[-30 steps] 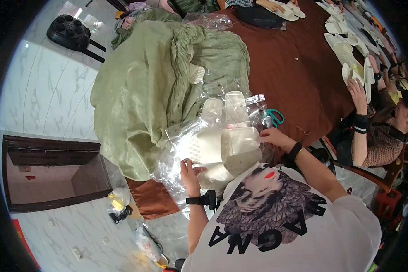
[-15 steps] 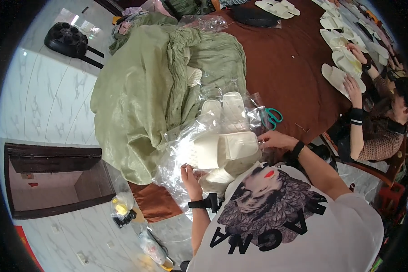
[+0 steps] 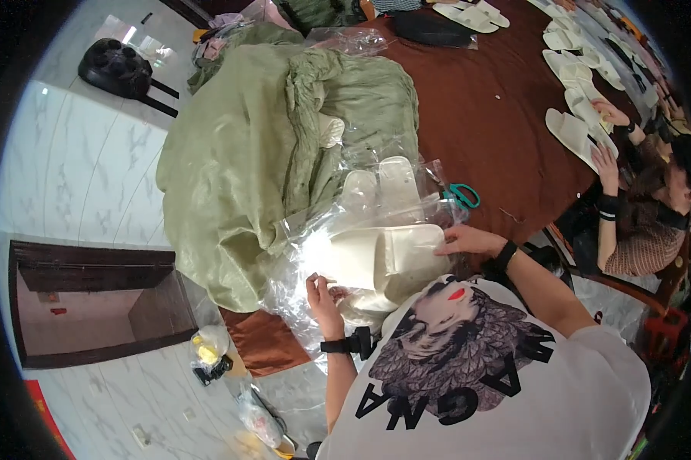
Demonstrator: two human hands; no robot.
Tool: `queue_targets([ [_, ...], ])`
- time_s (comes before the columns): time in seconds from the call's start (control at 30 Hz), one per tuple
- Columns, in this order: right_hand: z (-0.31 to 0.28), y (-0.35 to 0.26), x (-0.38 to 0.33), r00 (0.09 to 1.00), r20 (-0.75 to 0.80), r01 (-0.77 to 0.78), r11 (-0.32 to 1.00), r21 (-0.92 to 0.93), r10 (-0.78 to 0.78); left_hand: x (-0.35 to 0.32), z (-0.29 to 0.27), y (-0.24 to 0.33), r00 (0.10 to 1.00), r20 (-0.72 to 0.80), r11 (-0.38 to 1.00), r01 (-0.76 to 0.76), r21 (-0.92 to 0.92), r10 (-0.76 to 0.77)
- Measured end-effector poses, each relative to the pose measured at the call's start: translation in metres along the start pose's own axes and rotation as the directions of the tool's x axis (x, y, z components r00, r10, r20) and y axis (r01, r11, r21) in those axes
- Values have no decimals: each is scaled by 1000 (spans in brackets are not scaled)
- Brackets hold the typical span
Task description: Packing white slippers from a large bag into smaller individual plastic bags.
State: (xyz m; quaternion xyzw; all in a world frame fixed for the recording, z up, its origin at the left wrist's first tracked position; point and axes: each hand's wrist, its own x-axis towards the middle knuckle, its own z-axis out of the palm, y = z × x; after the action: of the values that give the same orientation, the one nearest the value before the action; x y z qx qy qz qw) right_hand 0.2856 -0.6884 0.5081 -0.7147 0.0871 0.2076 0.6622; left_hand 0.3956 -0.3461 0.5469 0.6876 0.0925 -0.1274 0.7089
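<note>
A cream slipper (image 3: 416, 249) lies across in front of me with its strap toward the left, partly inside a clear plastic bag (image 3: 296, 264). My right hand (image 3: 472, 241) is closed on the slipper's right end, fingertips over the edge. My left hand (image 3: 324, 301) pinches the near edge of the bag beside the strap. Under the slipper, more pale footwear shows in part. Just beyond stand the soles of another bagged pair of slippers (image 3: 396, 182). Teal-handled scissors (image 3: 463, 195) rest to the right of that pair, their blades hidden by plastic.
A large green cloth sack (image 3: 230, 169) bulges on the left of the brown-covered table (image 3: 483, 115), a slipper peeking from its mouth. At the right, a co-worker (image 3: 641, 238) handles slippers (image 3: 569, 138) in a row along the edge. A black stool (image 3: 115, 69) stands far left.
The slipper has shifted slightly to the right, and my right fingers now overlap its end. My left hand stays nearly in place. The co-worker's hands have moved a little on the slippers.
</note>
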Motion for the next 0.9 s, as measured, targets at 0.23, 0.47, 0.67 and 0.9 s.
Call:
queue_targets([
  [0.23, 4, -11, -1, 994, 67, -102, 966, 238, 89, -4, -8, 16, 996, 86, 1000, -3, -23, 5],
  [0.47, 4, -57, -13, 998, -41, -18, 928, 373, 36, -7, -30, 6, 976, 187, 916, -175, 360, 113],
  [0.67, -1, -32, -7, 995, 3, -90, 900, 427, 98, -10, -20, 16, 918, -20, 839, -352, 416, 395],
  [0.9, -21, -71, -19, 994, 32, -111, 945, 307, 107, -2, -42, 23, 983, 12, 917, -176, 357, 184],
])
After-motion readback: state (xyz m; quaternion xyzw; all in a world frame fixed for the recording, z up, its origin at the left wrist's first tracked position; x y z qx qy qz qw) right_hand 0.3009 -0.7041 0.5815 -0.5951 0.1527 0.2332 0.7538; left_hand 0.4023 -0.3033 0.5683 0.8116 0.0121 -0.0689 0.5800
